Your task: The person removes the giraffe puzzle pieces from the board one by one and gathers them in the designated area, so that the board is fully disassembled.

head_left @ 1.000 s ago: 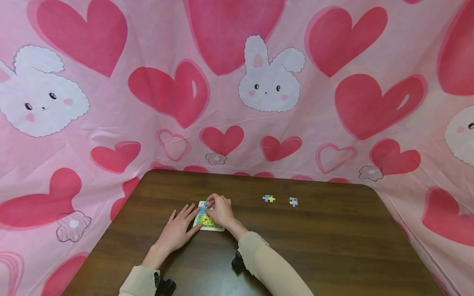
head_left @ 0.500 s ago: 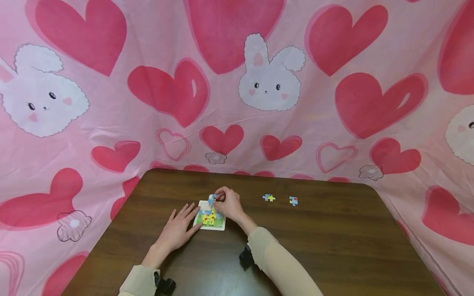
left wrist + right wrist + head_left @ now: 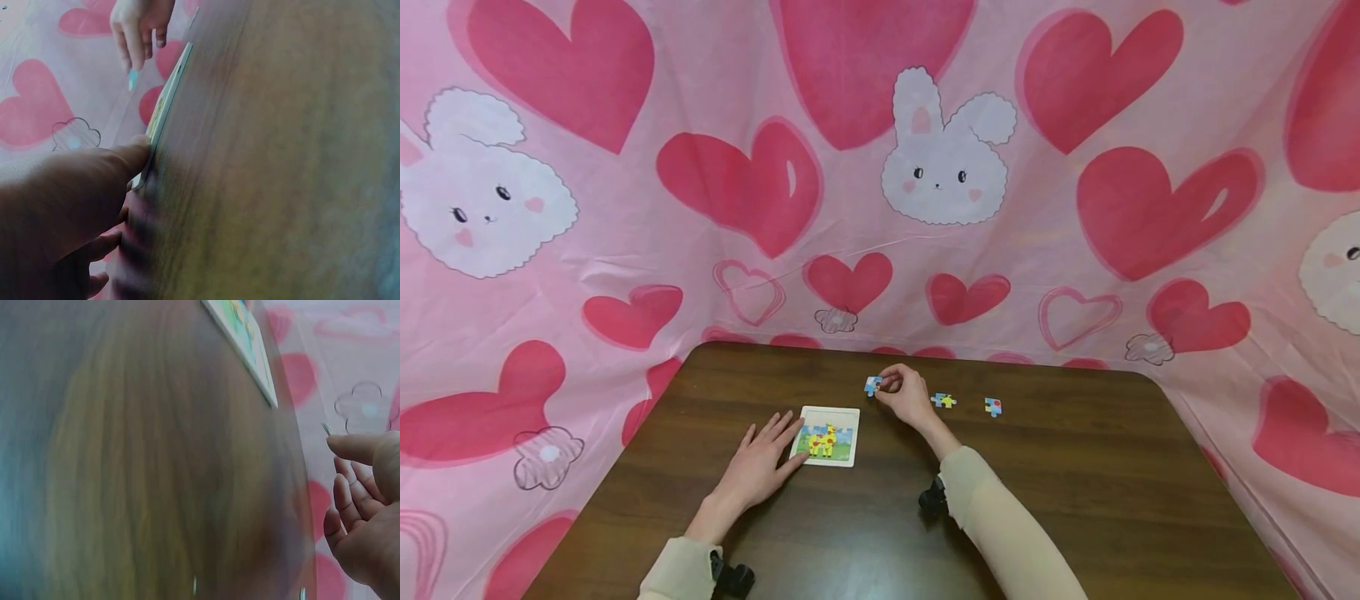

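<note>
A white-framed puzzle board (image 3: 855, 442) with a yellow giraffe picture lies on the table; a bare strip shows along its far part. My left hand (image 3: 762, 461) rests flat with spread fingers at the board's left edge, and its thumb touches the frame, as the left wrist view also shows. Beyond the board and to its right, my right hand (image 3: 910, 398) pinches a blue puzzle piece (image 3: 872, 386) between thumb and fingers. In the right wrist view that piece (image 3: 326, 429) appears edge-on at the thumb tip.
Two loose puzzle pieces lie right of my right hand: a blue and yellow piece (image 3: 943, 401) and a blue piece with a red spot (image 3: 993, 407). Behind the dark wooden table (image 3: 1075, 483) hangs a pink cloth (image 3: 985, 242) with hearts and rabbits.
My right hand has lifted the blue puzzle piece off the board's far part and carried it right and away from me, uncovering the bare strip. The left hand has stayed in place.
</note>
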